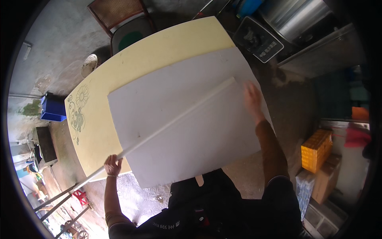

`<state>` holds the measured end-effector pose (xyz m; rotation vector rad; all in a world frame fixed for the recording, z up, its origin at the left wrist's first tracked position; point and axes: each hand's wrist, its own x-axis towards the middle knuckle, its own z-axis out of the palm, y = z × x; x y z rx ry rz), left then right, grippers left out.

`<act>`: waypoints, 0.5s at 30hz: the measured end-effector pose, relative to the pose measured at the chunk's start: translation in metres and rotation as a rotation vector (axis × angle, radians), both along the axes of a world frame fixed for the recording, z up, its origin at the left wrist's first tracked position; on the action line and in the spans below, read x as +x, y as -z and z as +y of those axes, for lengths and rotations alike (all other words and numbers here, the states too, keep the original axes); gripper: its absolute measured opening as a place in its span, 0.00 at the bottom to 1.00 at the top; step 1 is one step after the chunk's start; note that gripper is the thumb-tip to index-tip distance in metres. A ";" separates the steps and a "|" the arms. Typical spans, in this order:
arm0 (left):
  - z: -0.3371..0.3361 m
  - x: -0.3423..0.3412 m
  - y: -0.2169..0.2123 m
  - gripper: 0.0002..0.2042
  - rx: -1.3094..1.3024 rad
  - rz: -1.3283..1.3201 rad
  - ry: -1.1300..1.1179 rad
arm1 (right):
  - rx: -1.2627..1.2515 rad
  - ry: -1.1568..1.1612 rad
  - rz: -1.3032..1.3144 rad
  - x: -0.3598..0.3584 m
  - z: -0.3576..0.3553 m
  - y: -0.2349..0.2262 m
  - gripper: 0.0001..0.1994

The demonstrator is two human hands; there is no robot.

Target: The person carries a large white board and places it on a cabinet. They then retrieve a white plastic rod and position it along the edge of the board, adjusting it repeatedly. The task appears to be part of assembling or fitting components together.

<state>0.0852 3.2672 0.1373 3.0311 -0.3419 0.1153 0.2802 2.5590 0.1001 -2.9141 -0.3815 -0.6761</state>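
A long, narrow white strip (179, 116) slants across a large white board (191, 147), which lies on a cream-coloured tabletop (97, 115). My left hand (113, 165) is closed around the strip near the board's left edge. Beyond that hand, the strip carries on past the table toward the lower left. Over the right part of the board is my right hand (252, 98), just beside the strip's far end and apart from it. Motion smears its fingers, so their exact pose is unclear.
A chair (119, 18) stands behind the table, with a blue bin (53, 108) by the left wall. At the right are a yellow crate (316, 150) and a cardboard box (327, 178). A dark rectangular panel (258, 40) and a shiny metal drum (294, 18) stand at the far right.
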 end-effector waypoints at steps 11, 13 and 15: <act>0.098 0.229 0.073 0.17 -0.007 -0.024 0.056 | 0.225 0.332 0.011 0.144 0.117 0.068 0.26; 0.107 0.257 0.081 0.16 -0.011 -0.025 0.087 | 0.247 0.364 -0.037 0.158 0.115 0.077 0.25; 0.111 0.277 0.086 0.16 -0.019 0.001 0.076 | 0.275 0.349 -0.035 0.167 0.109 0.081 0.23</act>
